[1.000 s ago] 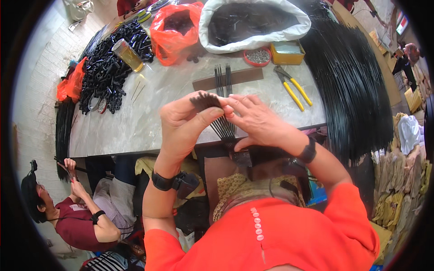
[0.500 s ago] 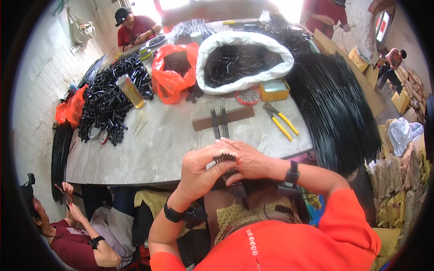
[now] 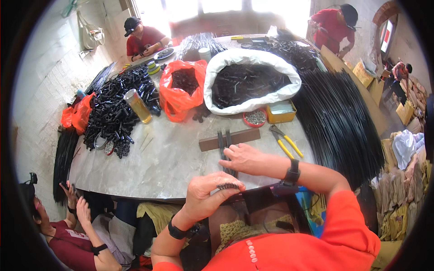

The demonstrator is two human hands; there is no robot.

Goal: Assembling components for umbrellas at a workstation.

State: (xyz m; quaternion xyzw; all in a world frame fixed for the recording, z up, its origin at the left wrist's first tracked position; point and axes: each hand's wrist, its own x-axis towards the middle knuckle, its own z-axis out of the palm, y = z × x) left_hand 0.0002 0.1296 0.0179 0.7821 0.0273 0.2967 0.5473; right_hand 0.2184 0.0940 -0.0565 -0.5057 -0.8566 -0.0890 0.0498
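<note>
My left hand (image 3: pixel 204 195) is closed around a bundle of thin black rods (image 3: pixel 227 185); their ends show in a row above the thumb, and the lower part hangs past the table edge. Farther forward, my right hand (image 3: pixel 244 159) has its thumb and fingers closed on other thin black rods (image 3: pixel 221 138). These lie in two small groups across a brown bar (image 3: pixel 251 134) on the table (image 3: pixel 172 167). Part of them is hidden under the right hand.
Yellow-handled pliers (image 3: pixel 286 142), a red dish of small metal pieces (image 3: pixel 255 118) and a yellow box (image 3: pixel 281 112) lie beyond my right hand. A white sack (image 3: pixel 208 86), red bag (image 3: pixel 165 95), glass (image 3: pixel 138 106), black-part pile (image 3: pixel 108 106) and long black rods (image 3: pixel 339 122) surround them. Co-workers sit or stand nearby.
My hands, earlier together around the bundle, are now apart. The right hand has moved forward onto the rods at the brown bar; the left still holds its bundle. The view has tilted up slightly.
</note>
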